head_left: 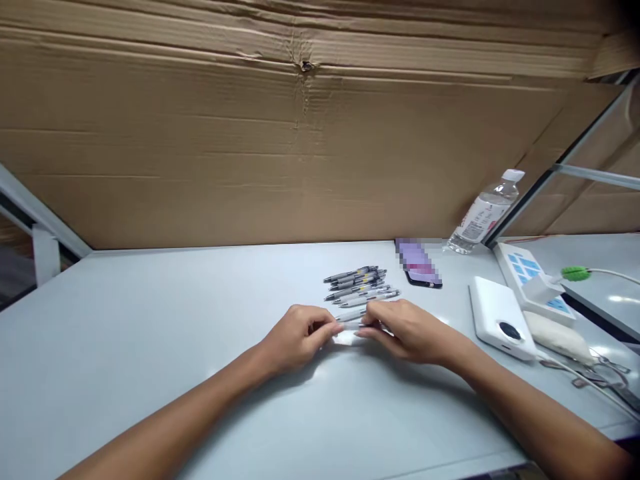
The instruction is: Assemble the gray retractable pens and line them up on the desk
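Observation:
A light-coloured pen (351,326) lies crosswise between my two hands, low over the table. My left hand (303,339) pinches its left end between thumb and fingertips. The fingers of my right hand (407,330) are closed on its other end, covering that part. Just behind it, a pale pen (353,314) rests on the table, partly hidden by my right hand. Beyond lies a loose row of several click pens (357,283), grey and clear, with their tips pointing left.
A phone (419,263) lies behind the pens to the right. A water bottle (483,217) leans against the frame. To the right are a white power bank (500,317), a power strip (525,267) with a plugged charger (543,289), a pale pouch (557,337) and glasses (607,373). Cardboard (200,133) walls the back.

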Tool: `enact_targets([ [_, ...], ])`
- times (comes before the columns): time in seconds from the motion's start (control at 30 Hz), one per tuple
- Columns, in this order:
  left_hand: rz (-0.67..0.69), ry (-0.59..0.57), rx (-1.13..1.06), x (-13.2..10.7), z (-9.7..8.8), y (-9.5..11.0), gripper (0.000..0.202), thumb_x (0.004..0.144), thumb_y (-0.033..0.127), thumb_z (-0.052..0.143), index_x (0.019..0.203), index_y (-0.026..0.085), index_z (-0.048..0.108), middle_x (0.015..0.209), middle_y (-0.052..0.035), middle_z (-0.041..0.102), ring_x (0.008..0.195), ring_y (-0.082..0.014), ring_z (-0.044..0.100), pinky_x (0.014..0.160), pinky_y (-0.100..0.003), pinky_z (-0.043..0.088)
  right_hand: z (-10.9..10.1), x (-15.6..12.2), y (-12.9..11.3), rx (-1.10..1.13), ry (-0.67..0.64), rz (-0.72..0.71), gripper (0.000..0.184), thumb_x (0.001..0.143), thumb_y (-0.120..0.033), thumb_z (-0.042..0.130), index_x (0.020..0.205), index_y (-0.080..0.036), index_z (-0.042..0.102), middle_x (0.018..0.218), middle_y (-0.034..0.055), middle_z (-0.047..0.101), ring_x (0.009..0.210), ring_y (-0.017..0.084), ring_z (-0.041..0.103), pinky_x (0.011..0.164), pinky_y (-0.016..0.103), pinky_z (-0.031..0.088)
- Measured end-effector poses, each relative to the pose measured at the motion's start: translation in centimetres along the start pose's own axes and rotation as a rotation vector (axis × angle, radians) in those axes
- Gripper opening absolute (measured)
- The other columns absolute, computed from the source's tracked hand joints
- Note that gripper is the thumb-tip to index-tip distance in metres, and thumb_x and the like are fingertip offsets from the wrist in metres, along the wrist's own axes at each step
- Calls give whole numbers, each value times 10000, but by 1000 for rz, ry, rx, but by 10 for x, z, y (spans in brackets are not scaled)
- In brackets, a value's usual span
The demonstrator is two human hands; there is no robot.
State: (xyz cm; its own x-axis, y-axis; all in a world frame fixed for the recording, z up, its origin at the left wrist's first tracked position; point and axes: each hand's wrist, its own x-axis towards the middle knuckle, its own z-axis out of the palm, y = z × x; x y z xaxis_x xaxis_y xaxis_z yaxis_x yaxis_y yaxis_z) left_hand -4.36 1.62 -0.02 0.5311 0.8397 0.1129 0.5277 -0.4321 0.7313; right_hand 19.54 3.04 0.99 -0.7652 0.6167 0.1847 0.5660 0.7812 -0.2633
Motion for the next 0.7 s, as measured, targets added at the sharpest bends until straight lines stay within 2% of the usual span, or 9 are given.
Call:
enact_targets([
  [0.2,426,213,232,-5,7,-8,212,955,209,478,811,148,621,686,-17,634,612,-117,539,603,-222,412,-3,1,-1,-16,-98,30,319,1011,-390,339,831,-195,515,674,15,599,563,150,488,558,279,308],
  [0.3,543,248,334,-7,10,-10,176,957,180,475,845,139,604,695,-33,627,629,-134,542,601,-239,423,-7,2,-4,40,-147,43,350,1014,-386,324,787,-199,515,653,8,581,558,143,465,559,278,301],
  [0.4,560,223,389,-7,13,-9,169,957,177,467,859,137,599,702,-42,616,637,-143,534,604,-252,432,-11,2,-4,124,-222,58,364,1013,-372,329,766,-196,528,633,-1,572,557,133,456,562,267,310],
  [0.5,491,148,388,-7,15,-8,165,937,201,483,819,155,588,693,-29,607,619,-140,525,582,-252,422,-13,3,-2,177,-284,88,347,1000,-401,380,795,-193,568,642,-8,591,563,128,471,559,257,319],
  [0.6,421,91,396,-6,13,-9,157,879,258,555,749,171,573,638,0,576,564,-129,486,543,-255,382,-11,2,2,191,-269,80,269,957,-412,488,842,-195,599,772,11,633,672,146,534,608,257,362],
  [0.7,329,149,376,-4,10,-10,234,843,365,616,720,176,556,641,2,576,592,-140,506,550,-260,379,-7,1,3,145,-218,76,213,917,-388,566,834,-194,599,858,30,607,765,171,552,656,274,399],
])
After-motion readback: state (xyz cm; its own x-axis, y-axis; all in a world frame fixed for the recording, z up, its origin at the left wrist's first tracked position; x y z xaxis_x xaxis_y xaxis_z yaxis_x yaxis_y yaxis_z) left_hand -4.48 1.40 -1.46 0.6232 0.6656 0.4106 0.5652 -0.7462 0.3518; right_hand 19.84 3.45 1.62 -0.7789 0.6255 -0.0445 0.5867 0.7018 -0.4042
